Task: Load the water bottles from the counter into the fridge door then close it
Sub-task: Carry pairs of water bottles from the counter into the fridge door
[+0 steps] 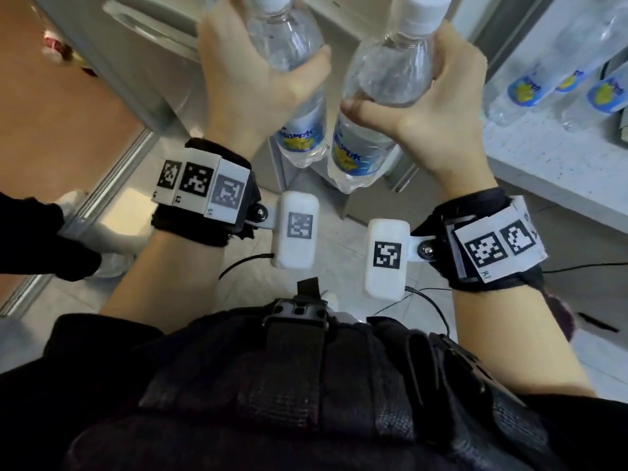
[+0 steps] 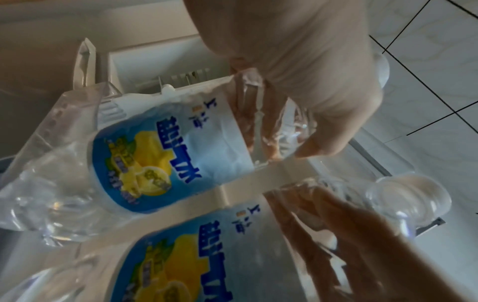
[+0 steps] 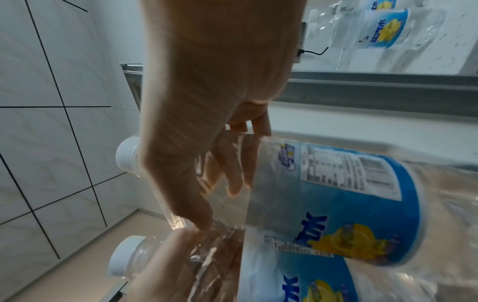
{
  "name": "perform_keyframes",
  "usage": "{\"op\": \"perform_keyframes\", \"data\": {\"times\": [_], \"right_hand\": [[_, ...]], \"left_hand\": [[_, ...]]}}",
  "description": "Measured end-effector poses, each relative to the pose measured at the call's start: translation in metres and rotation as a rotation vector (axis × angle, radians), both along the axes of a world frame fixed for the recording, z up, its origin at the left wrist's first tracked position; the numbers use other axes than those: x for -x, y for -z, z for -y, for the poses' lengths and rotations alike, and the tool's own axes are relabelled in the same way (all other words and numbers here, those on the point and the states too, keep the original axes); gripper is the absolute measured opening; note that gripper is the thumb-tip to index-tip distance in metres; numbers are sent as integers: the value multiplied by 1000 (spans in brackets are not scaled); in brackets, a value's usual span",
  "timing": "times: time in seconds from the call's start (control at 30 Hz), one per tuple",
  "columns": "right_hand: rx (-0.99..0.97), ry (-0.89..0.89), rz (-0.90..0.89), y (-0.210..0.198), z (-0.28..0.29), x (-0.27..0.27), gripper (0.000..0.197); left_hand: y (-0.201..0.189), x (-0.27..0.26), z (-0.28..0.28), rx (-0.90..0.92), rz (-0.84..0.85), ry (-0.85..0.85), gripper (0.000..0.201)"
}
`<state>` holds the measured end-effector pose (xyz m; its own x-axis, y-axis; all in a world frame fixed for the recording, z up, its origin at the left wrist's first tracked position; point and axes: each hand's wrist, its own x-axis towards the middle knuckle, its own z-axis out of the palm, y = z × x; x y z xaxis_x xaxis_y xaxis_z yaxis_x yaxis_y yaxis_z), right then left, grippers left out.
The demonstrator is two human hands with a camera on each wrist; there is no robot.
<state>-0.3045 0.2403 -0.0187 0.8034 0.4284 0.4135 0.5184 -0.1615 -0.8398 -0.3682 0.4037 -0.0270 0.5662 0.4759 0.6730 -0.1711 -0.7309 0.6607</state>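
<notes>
Mid-carry: I've got my left hand (image 1: 248, 79) and right hand (image 1: 438, 107) each wrapped round a water bottle (image 1: 299, 96), next lower both upright into the fridge door shelf (image 2: 258, 169) at 12 o'clock.

Caps of both held bottles (image 1: 299, 96) cut off by the head view's top edge. Fingers (image 1: 445, 32) of both hands mostly hidden behind plastic (label print blurred). Desk (image 1: 550, 164) bottles (image 1: 530, 86) cropped at right.
</notes>
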Motion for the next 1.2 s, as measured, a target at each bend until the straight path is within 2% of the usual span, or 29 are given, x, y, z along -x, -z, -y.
{"op": "perform_keyframes", "data": {"times": [0.13,0.2,0.27,0.4,0.73,0.9,1.07,1.2], "right_hand": [[-70,5,73,-2,-8,-8,48],[-69,28,84,-4,-15,-11,48],[-80,77,83,-1,-20,-15,44],[-82,185,71,8,-35,-19,45],[-13,583,27,58,-77,0,47],[79,668,69,84,-92,8,46],[215,732,24,114,-99,18,45],[228,789,-26,115,-96,19,55]], "left_hand": [[-1,-18,-12,0,10,26,33],[-4,-27,-17,-5,48,8,35],[0,-38,-27,21,75,89,26],[14,-62,-43,102,110,219,37],[64,-91,-64,200,-126,570,48],[78,-93,-71,128,-156,696,34],[94,-96,-76,62,-146,815,47],[97,-91,-77,48,-184,826,42]]}}
